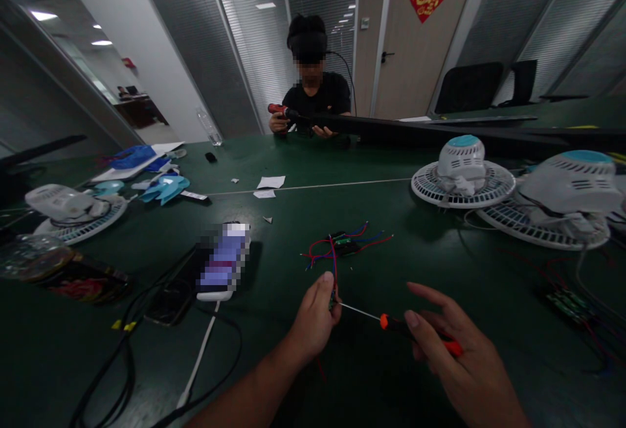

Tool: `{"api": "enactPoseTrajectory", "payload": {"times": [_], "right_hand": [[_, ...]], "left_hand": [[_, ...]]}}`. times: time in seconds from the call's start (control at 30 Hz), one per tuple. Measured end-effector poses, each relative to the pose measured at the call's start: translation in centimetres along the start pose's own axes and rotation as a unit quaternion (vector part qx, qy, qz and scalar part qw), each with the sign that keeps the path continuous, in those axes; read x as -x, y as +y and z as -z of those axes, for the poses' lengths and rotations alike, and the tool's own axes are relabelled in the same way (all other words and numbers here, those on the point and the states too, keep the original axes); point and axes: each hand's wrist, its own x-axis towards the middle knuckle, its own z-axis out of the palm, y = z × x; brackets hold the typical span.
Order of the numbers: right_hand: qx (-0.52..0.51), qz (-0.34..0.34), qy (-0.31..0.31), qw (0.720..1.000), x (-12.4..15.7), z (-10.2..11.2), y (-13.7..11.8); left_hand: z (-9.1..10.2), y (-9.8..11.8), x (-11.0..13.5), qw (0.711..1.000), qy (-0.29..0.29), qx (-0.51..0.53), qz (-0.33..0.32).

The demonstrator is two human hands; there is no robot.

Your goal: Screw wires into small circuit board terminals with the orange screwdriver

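My left hand is closed around a small circuit board, mostly hidden by the fingers. Red and blue wires rise from it. A screwdriver with an orange and black handle lies in my right hand, between thumb and curled fingers, while the index finger sticks out straight. Its thin shaft points left, and the tip reaches the board at my left fingertips. Just beyond, other small circuit boards with red and blue leads lie on the green table.
White fan heads stand at the right, another fan part at the left. A phone, cables and a bottle lie left. More wired boards sit right. Opposite, a person holds a red power drill.
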Motion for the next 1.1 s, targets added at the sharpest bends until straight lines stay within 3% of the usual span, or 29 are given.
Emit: {"api": "enactPoseTrajectory", "payload": {"times": [0.43,0.6,1.1], "right_hand": [[0.014,0.022,-0.015,1.000,-0.2,0.0,0.4],[0.013,-0.005,0.016,1.000,0.1,-0.2,-0.3],[0.045,0.053,-0.039,0.997,-0.5,0.4,1.1]], "left_hand": [[0.0,-0.3,-0.2,0.999,0.014,0.029,0.011],[0.1,-0.2,-0.1,1.000,0.010,0.024,0.011],[0.1,-0.4,-0.2,0.999,0.004,0.032,-0.001]]}}
